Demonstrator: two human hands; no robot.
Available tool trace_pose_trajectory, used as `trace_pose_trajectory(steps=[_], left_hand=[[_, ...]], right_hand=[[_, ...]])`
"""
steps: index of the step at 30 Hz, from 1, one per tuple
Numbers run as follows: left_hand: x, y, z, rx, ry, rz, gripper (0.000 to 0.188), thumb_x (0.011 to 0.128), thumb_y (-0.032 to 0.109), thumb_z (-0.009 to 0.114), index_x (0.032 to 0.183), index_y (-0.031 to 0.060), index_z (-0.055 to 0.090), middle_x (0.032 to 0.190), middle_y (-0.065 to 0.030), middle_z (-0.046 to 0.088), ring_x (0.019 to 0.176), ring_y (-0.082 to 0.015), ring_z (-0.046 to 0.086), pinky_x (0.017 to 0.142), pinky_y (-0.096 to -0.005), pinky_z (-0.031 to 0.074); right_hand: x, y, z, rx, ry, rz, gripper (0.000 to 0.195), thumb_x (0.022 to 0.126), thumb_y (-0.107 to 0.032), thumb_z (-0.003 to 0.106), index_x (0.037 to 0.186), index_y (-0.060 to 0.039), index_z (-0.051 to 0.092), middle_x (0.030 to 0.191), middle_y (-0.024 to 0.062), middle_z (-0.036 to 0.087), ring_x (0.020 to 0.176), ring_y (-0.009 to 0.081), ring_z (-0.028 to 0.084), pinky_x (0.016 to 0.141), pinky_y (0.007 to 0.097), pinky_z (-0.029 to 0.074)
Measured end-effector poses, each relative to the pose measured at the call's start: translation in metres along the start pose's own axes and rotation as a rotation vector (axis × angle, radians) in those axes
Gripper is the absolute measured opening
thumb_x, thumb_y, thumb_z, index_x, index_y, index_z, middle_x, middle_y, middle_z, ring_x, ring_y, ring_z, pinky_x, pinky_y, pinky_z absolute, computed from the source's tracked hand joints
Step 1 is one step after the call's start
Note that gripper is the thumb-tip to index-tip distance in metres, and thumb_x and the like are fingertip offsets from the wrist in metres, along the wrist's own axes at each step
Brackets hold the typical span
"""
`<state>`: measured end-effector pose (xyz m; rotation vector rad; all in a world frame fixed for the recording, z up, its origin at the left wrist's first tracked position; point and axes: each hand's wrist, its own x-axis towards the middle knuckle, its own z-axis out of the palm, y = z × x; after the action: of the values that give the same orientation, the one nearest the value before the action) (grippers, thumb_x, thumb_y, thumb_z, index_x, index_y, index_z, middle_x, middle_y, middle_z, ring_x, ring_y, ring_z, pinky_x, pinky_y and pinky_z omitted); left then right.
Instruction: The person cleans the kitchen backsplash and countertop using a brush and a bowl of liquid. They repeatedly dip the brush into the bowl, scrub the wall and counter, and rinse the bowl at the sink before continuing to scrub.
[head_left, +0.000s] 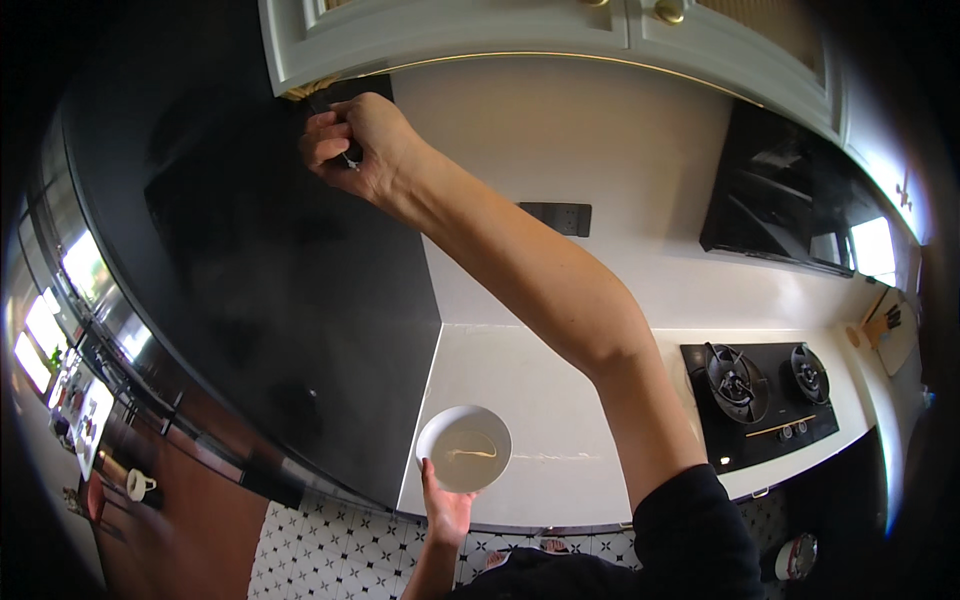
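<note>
My left hand (448, 510) holds a white bowl (450, 420) by its near left rim, thumb over the edge. The bowl is above the front left of the white countertop (555, 495). A bright streak shows inside it; whether there is liquid in it I cannot tell. High at the left, my right hand (341, 146) is raised with its fingers curled, just below the left end of the wall cabinet (450, 34). A small shiny thing, perhaps a ring, shows at its fingers. Whether these fingers grip something dark against the black panel (300, 285) I cannot tell.
My right forearm crosses the backsplash in front of a black socket strip (574, 219). A black gas hob (772, 442) with two burners is on the right, below a black range hood (772, 195). Knives and boards (892, 326) stand at the far right. Patterned tiles (322, 555) cover the floor.
</note>
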<state>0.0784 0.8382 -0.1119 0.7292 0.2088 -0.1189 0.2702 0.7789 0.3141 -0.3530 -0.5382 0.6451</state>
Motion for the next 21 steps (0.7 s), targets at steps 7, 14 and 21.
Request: trace_pose_trajectory(steps=[7,14,21], left_hand=[[0.005,0.003,0.009,0.101,-0.055,0.024,0.079,0.095,0.072,0.035,0.146,0.0125,0.039,0.14,-0.0093,0.052,0.117,-0.0269,0.054,0.089,-0.0454,0.046],[0.032,0.001,0.015,0.186,-0.098,-0.029,0.085,0.094,0.075,0.034,0.154,0.0168,0.021,0.154,-0.0109,0.036,0.139,-0.0294,0.039,0.111,-0.0554,0.029],[0.051,-0.012,0.026,0.258,-0.112,-0.018,0.088,0.09,0.078,0.04,0.153,0.0224,0.014,0.153,-0.0106,0.032,0.139,-0.0329,0.039,0.109,-0.0574,0.032]], right_hand=[[-0.165,-0.046,-0.054,-0.683,0.102,-0.194,0.019,0.105,-0.021,0.042,0.096,-0.0066,0.05,0.067,-0.0006,0.043,0.047,0.0034,0.03,0.038,0.0203,0.022],[-0.306,0.046,-0.15,-2.193,0.241,0.045,0.033,0.095,-0.013,0.06,0.127,-0.0098,0.065,0.06,0.0174,0.058,0.051,0.0284,0.059,0.054,0.04,0.048],[-0.318,0.081,-0.187,-2.485,0.214,0.691,0.034,0.095,-0.014,0.059,0.13,-0.0127,0.061,0.064,0.0164,0.061,0.06,0.0353,0.062,0.059,0.0454,0.049]])
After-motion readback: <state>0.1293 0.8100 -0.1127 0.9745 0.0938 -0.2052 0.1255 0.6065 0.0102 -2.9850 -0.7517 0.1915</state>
